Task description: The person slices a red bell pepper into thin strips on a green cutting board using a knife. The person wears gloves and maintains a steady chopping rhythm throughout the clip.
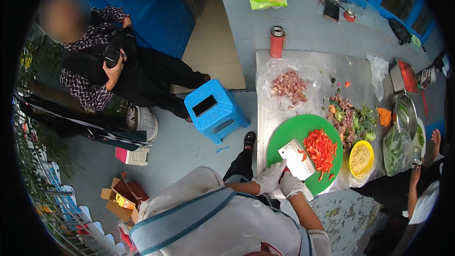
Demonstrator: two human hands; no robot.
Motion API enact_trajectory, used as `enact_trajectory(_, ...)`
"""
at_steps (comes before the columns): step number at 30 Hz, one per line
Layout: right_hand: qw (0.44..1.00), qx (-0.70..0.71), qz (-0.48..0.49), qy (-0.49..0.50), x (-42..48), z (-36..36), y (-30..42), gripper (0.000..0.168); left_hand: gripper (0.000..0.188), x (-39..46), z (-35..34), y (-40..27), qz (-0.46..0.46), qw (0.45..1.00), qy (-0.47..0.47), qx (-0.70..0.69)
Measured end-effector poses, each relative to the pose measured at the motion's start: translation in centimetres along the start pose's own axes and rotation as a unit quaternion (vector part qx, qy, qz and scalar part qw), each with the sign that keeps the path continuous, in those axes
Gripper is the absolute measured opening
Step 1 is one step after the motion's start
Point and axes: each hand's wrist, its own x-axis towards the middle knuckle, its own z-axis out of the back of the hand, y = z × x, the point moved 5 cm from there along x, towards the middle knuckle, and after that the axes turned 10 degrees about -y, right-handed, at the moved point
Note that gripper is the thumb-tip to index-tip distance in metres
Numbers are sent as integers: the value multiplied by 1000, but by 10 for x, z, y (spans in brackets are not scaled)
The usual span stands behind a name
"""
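My left hand [271, 178] and my right hand [290, 185], both in thin white gloves, meet at the near edge of a round green cutting board [279, 137]. Between their fingers they hold a red pepper piece [284, 171], mostly hidden by the gloves. Just beyond them a cleaver [295, 161] lies flat on the board, with a few red slivers on its blade. To its right is a heap of sliced red peppers [320, 147]. A few slices lie apart near the board's right edge.
Chopped meat [289, 87] lies in a plastic bag beyond the board. Vegetable scraps [359, 119] and a yellow bowl of minced food [360, 160] sit rightward, near a metal bowl [412, 113]. A blue stool [227, 113] bears a phone. Other people stand left and right.
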Motion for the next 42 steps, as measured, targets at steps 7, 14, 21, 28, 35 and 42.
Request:
enact_trajectory(7,995,-90,11,30,-6,6,2,33,95,20,15,-4,-246,968,21,-47)
enact_trajectory(14,996,-69,53,-8,2,8,6,42,86,8,19,8,-84,996,8,8)
enact_trajectory(21,807,479,-283,196,18,-21,-16,25,78,13,42,-12,-204,973,69,81)
enact_trajectory(28,869,411,-216,170,51,-37,-17,17,72,21,16,15,-170,984,34,-30)
enact_trajectory(35,997,-60,13,52,58,-14,20,34,93,17,40,19,-134,982,26,-130)
enact_trajectory(42,970,-43,228,71,60,-39,-24,25,52,36,24,22,-162,976,15,-147)
